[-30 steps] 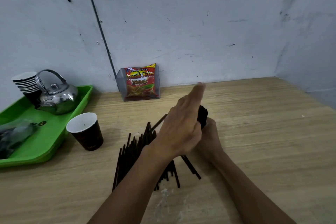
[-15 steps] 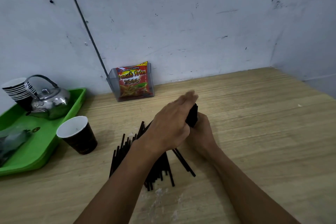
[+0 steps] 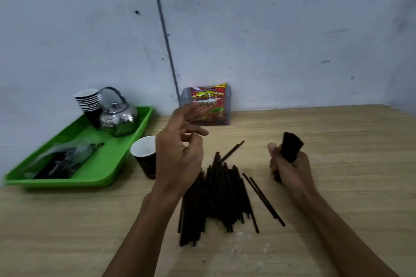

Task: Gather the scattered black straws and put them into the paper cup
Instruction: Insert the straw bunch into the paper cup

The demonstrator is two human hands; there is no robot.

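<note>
A heap of black straws [image 3: 218, 195] lies on the wooden table [image 3: 337, 164] between my arms, with two loose ones at its right. My right hand [image 3: 290, 168] grips an upright bundle of black straws [image 3: 291, 147], their ends sticking out above my fist. My left hand [image 3: 180, 153] hovers above the left side of the heap, fingers loosely spread and holding nothing. The dark paper cup [image 3: 145, 156] with a white inside stands just left of my left hand, partly hidden by it.
A green tray [image 3: 108, 164] at the left carries a steel kettle [image 3: 118, 118], a stack of paper cups [image 3: 89, 103] and a plastic bag [image 3: 60, 159]. A clear holder with a red snack packet [image 3: 210, 103] stands against the wall.
My left hand has left the bundle and moved left, now apart from my right hand. The right hand keeps the bundle upright. The camera has shifted, so the scene sits differently.
</note>
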